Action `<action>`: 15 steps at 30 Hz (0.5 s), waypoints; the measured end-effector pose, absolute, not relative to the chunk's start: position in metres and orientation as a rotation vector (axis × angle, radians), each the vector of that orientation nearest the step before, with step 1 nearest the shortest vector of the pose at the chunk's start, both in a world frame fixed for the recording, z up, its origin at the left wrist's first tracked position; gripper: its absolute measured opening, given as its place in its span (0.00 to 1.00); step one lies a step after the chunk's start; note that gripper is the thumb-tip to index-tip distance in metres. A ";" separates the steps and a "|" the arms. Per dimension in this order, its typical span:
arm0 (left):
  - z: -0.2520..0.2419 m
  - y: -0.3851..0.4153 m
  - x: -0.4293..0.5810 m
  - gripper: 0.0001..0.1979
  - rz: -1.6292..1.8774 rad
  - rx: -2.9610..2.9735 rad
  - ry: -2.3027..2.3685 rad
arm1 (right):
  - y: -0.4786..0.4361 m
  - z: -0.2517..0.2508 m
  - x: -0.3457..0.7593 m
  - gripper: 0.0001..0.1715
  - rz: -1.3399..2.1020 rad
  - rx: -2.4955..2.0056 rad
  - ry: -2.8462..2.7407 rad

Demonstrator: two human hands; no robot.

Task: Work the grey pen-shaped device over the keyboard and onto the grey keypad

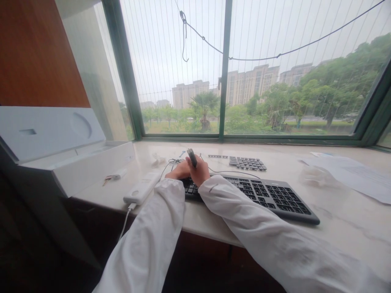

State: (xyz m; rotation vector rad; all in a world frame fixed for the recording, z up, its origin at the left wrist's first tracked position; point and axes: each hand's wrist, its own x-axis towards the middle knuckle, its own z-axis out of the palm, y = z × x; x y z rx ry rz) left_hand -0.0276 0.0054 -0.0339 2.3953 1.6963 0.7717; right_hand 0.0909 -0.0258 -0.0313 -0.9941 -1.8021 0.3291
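A black keyboard [265,195] lies on the counter, with many of its keycaps off and the bare key sockets showing. My right hand [200,171] is closed around the dark handle of a slim tool [192,157], above the keyboard's left part. The tool's working end is hidden beneath the hand, so its kind cannot be made out. My left hand [177,170] rests at the keyboard's left end, close against the right one. Its fingers are mostly hidden. Behind the keyboard, loose black keycaps [248,163] are laid out in rows.
On the left are a white power bank [143,188] with a cable plugged in, a small white item [116,176] and an open white box [94,162]. Crumpled clear plastic [320,175] and paper sheets [363,175] lie on the right. A window [222,73] stands behind the counter.
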 end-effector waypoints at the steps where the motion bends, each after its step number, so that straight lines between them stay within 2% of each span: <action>1: -0.034 0.005 -0.028 0.09 0.754 2.403 1.712 | -0.026 -0.030 0.090 0.18 0.320 -1.015 -1.788; 4: -0.031 0.001 -0.028 0.11 0.653 2.424 1.662 | -0.020 -0.022 0.097 0.20 0.305 -1.128 -1.703; 9: -0.023 -0.011 -0.022 0.20 0.647 2.428 1.558 | -0.001 -0.008 0.123 0.21 0.345 -1.305 -1.682; 15: -0.019 -0.016 -0.016 0.13 0.857 2.438 1.743 | 0.011 -0.010 0.145 0.19 0.233 -1.471 -1.926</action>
